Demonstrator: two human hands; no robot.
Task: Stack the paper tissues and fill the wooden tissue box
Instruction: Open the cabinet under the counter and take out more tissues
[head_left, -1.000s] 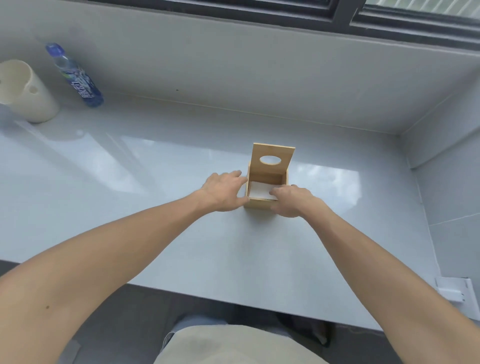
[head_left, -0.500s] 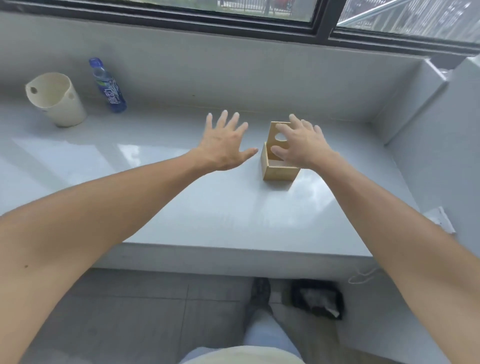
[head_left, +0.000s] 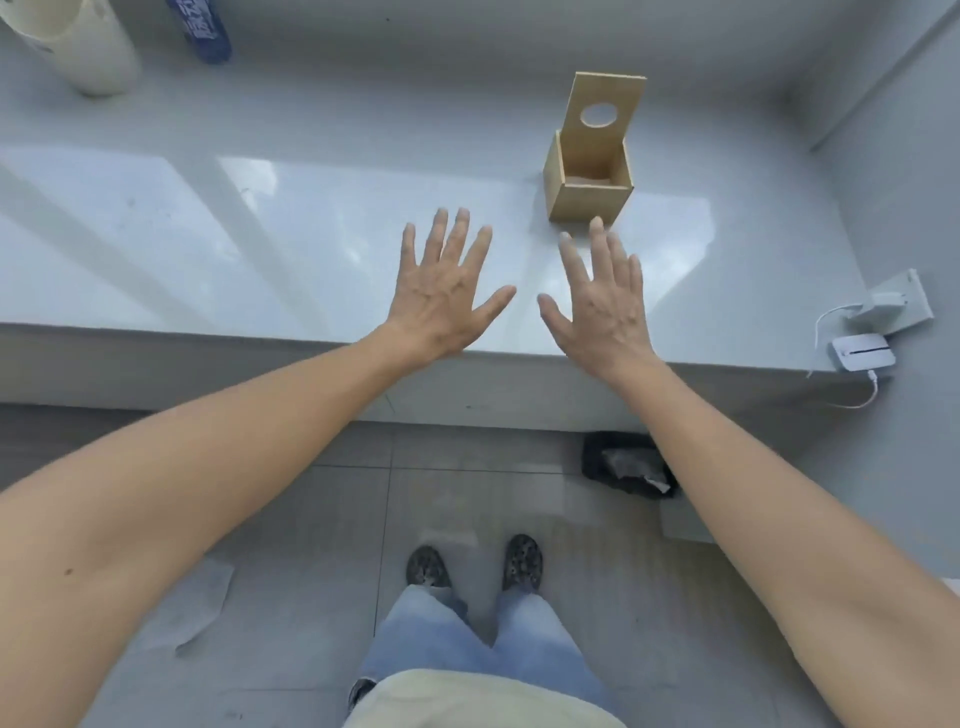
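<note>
The wooden tissue box (head_left: 587, 200) stands on the grey counter (head_left: 208, 234), to the right of its middle. Its lid (head_left: 602, 111), with an oval hole, is tilted up at the back. From this angle the tissues inside cannot be seen. My left hand (head_left: 447, 291) and my right hand (head_left: 597, 306) hover side by side over the counter's front edge, palms down, fingers spread, holding nothing. My right fingertips are just in front of the box, apart from it.
A cream cup (head_left: 78, 41) and a blue bottle (head_left: 200, 28) stand at the far left of the counter. A wall socket with a charger (head_left: 888, 306) and a white device (head_left: 862, 353) sit at the right. On the floor lie a tissue sheet (head_left: 197, 608) and a dark bin (head_left: 623, 465).
Both hands have left the box and pulled back to the counter's front edge, now flat and spread. The view has tipped down, showing the floor and my feet.
</note>
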